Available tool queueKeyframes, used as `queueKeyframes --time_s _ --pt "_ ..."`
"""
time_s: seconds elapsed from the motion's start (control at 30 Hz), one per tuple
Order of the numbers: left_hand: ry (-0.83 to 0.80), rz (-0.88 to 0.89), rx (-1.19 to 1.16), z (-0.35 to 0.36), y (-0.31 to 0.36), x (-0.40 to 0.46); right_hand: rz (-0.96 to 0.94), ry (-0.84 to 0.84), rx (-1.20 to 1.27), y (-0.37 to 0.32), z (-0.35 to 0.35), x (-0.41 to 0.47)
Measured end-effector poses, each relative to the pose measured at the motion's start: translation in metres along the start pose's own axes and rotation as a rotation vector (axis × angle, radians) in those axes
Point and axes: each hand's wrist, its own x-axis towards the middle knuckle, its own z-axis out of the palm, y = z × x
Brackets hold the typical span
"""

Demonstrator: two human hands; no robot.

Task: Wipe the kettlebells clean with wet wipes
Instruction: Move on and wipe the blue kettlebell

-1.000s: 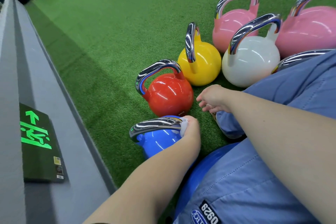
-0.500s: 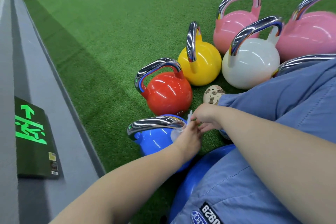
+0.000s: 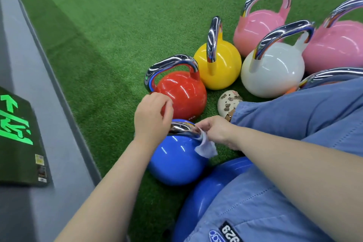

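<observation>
Wet wipe (image 3: 205, 146) passed to right hand (image 3: 218, 128), pinched limp at blue kettlebell (image 3: 176, 160) handle; left hand (image 3: 152, 118) now loosely curled, empty. Heavy, slick.

Orange kettlebell (image 3: 290, 91) mostly behind trouser leg (image 3: 294, 116)

glossy blue kettlebell (image 3: 174, 161), chrome handle (image 3: 181, 129)
</observation>
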Motion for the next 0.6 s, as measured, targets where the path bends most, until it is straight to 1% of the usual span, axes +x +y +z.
queueKeyframes --time_s 0.07,0.1,0.13,0.2,0.27,0.37,0.47,0.53,0.6 --pt "-0.174 -0.214 0.053 0.001 -0.008 0.009 -0.043 0.032 -0.087 0.003 0.004 0.002" --pt "-0.222 -0.280 0.031 0.003 -0.010 0.010 -0.054 0.032 -0.172 0.005 0.007 0.003" --pt "-0.236 -0.304 0.008 0.004 -0.009 0.011 -0.070 0.032 -0.255 0.009 0.009 0.005" --pt "-0.223 -0.289 0.014 0.006 -0.005 0.010 -0.036 0.046 -0.291 0.016 0.013 0.009" --pt "-0.226 -0.285 0.022 0.006 -0.006 0.010 0.040 0.078 -0.238 0.023 0.020 0.013" --pt "-0.266 -0.304 0.004 0.006 -0.008 0.012 0.181 0.141 -0.098 0.036 0.038 0.023" --pt "-0.261 -0.308 -0.008 0.006 -0.008 0.012 0.297 0.326 0.094 0.041 0.058 0.030" --pt "-0.258 -0.316 -0.013 0.006 -0.009 0.012 0.310 0.462 0.291 0.041 0.070 0.030" --pt "-0.254 -0.318 -0.015 0.006 -0.009 0.012 0.247 0.547 0.398 0.039 0.080 0.028"
